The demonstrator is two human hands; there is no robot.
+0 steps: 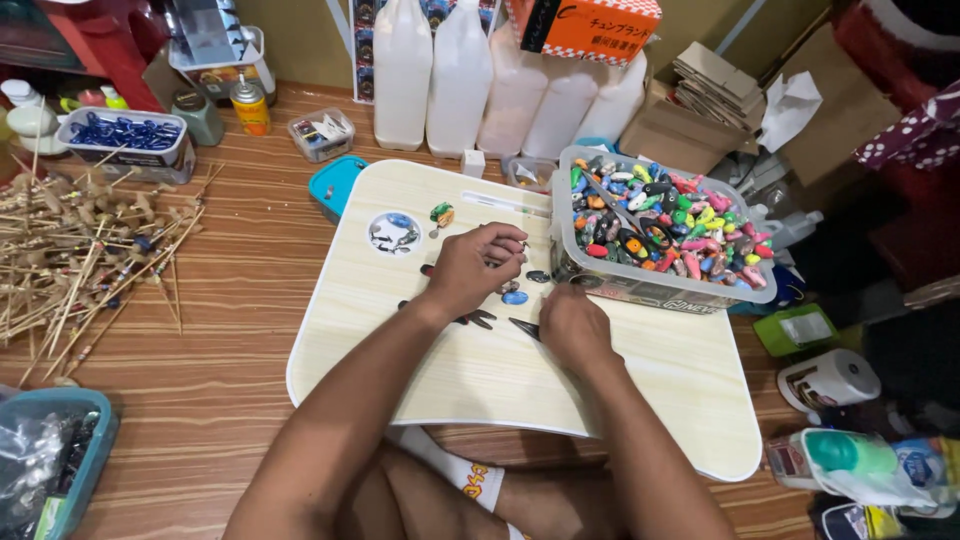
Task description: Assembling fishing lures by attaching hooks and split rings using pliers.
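- Wooden floor is covered by a pale lap desk.
- Left hand is curled near the desk's far edge; any hold cannot be told.
- Right hand is closed beside a bin at the right edge; contents unseen.

Boxes and labels at the top and right

An orange-and-white box sits top middle; brown cardboard boxes upper right; a green label, maybe, lower right.

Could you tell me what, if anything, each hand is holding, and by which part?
Left hand pinches something small at its fingertips, too small to identify. Right hand rests on the pale wooden lap table; whether it holds anything cannot be told.
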